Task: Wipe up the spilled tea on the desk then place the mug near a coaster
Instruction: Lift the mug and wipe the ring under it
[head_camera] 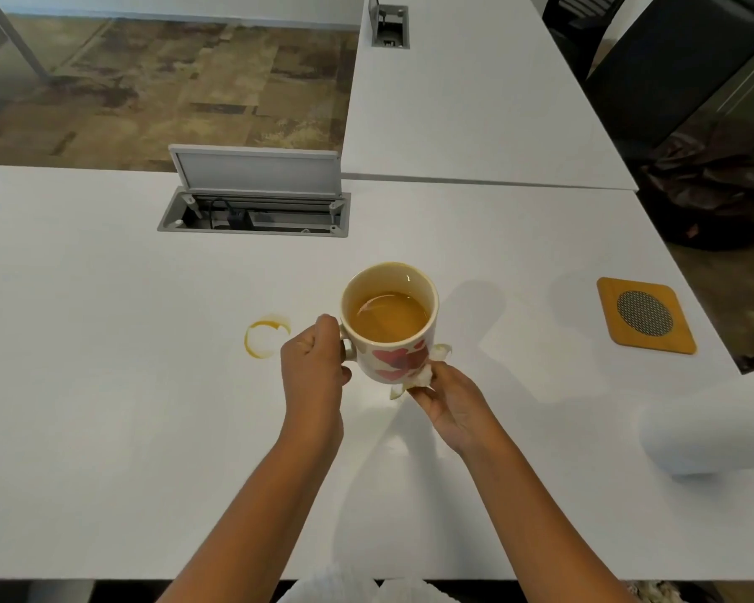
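Centrally, a mug (pixel 388 324) with a red flower print is held up between both hands over the white desk (pixel 105 406); whether its base touches the desk cannot be told, since the base is hidden.

- Tea: the mug is filled with amber liquid to well below the rim.
- Left hand (pixel 312 372): curled round the mug's handle, which is mostly hidden behind the fingers.
- Right hand (pixel 447 402): a crumpled white tissue (pixel 418 376) is pinched against the lower side of the mug; only scraps of the tissue are seen beside and under the mug, the rest being covered by fingers and mug.
- Spill (pixel 265 338): a yellow ring of tea is left on the desk just to the left of the left hand, apart from the mug.
- Coaster (pixel 645 315): orange-brown, square, with a dark mesh disc; it is laid well to the right of the right hand, near the desk's edge.
- Paper roll (pixel 710 428): white, blurred, cut off by the right border, nearer than the coaster.
- Cable box (pixel 253 211): set in the desk beyond the hands, lid raised; its contents are too dark to make out beyond a plug and cord.
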